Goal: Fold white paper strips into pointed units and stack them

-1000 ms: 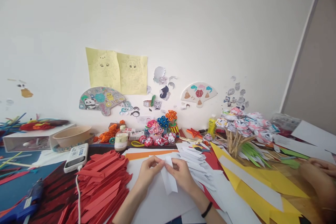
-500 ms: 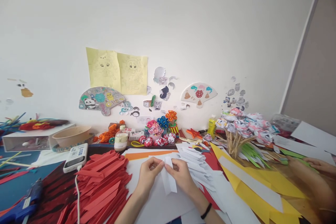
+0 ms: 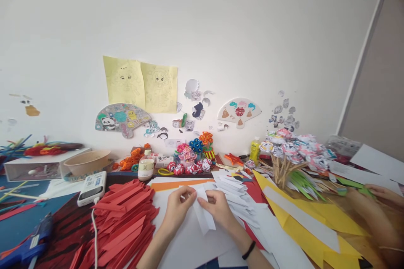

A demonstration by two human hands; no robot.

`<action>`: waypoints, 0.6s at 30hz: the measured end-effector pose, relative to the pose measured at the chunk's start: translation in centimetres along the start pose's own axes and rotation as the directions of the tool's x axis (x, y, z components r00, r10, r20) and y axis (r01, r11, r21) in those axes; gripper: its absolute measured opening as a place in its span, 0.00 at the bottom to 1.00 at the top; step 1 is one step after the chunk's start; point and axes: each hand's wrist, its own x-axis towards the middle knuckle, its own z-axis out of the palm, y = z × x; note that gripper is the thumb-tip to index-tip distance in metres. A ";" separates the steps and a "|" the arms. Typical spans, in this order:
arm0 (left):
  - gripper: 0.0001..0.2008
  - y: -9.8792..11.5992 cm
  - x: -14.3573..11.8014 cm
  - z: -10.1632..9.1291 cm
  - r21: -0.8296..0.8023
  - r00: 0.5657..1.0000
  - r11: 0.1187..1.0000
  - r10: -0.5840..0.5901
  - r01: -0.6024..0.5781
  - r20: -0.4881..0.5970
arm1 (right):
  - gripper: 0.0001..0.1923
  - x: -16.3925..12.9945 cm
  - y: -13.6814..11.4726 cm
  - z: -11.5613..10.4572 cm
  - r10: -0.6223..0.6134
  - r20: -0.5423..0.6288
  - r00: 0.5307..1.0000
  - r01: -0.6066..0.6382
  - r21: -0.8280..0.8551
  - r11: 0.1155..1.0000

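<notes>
Sitting slightly further right than in the earlier frame is the lower end of one folded white strip [image 3: 204, 218]. One heap of red strips [image 3: 126, 214] is lying left, too overlapped for counting. Left hand [image 3: 179, 207] and right hand [image 3: 218, 207] are pinching the strip's upper end above one white sheet [image 3: 186, 248]. It is probably proving light, crisp and crease-prone, favouring folded-edge holds. One stack of white pieces [image 3: 238, 197] is lying right, uncountable.

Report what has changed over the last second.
At the right edge of the picture, a co-worker's blurred hand has moved leftward. Nothing was visibly taken hold of or let go: the person's left hand and right hand still pinch the folded white strip, and the red strips lie as before.
</notes>
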 end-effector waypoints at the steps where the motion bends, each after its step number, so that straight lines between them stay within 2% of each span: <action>1: 0.14 0.0 0.0 0.0 0.004 1.000 1.000 0.000 0.000 -0.003 | 0.24 0.0 0.1 0.0 0.002 0.000 1.000 -0.002 -0.007 1.000; 18: 0.12 0.3 -0.1 -0.2 0.040 0.999 0.999 0.037 -0.036 -0.011 | 0.27 0.1 0.3 -0.2 -0.033 0.008 0.999 0.033 -0.052 0.998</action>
